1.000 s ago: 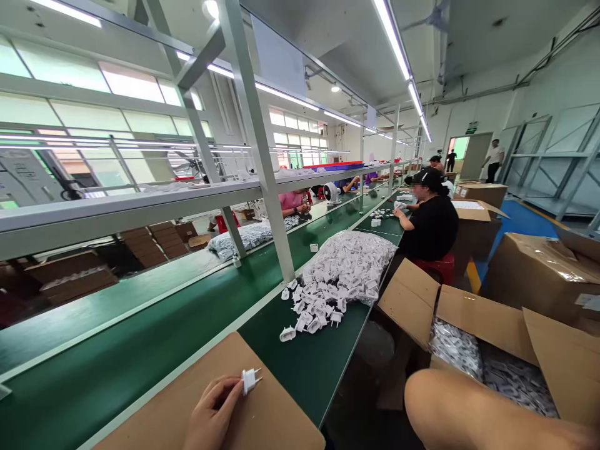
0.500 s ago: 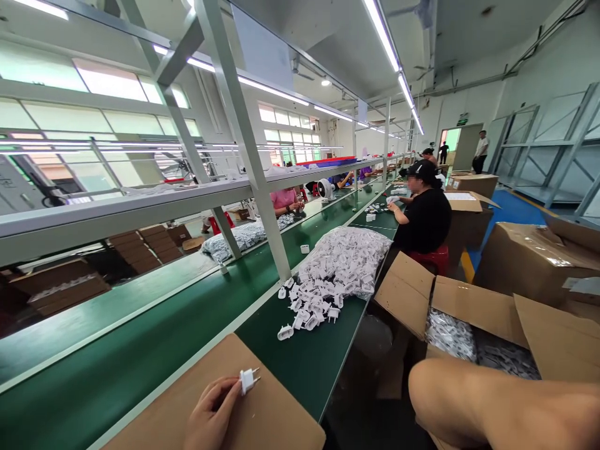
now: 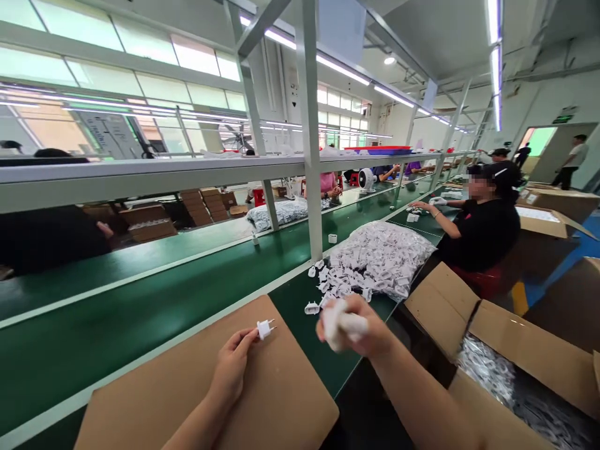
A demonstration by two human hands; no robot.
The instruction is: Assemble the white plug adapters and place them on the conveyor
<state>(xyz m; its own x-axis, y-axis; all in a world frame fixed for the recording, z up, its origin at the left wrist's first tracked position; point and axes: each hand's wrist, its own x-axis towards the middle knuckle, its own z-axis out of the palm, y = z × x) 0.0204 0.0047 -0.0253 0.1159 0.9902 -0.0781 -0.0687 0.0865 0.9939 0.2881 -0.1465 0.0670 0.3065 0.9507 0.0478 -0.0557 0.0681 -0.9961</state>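
Note:
A white two-pin plug adapter (image 3: 265,329) is pinched between the thumb and fingers of my left hand (image 3: 233,362), its pins pointing right, over the brown cardboard sheet (image 3: 197,375). My right hand (image 3: 363,325) is closed around a crumpled white wad (image 3: 338,325) that looks like cloth, blurred by motion. It hovers over the green table (image 3: 323,359), just in front of a heap of loose white adapters (image 3: 335,279). Behind them lies a clear plastic bag (image 3: 389,253) full of the same adapters.
A green conveyor belt (image 3: 154,309) runs along the left, with a metal post (image 3: 309,137) at its near edge. An open carton (image 3: 443,303) with bagged parts stands at right. A co-worker in black (image 3: 487,219) sits farther along the table.
My right hand has come from the lower right to above the table, holding the white wad. My left hand still pinches the adapter. The view has turned left.

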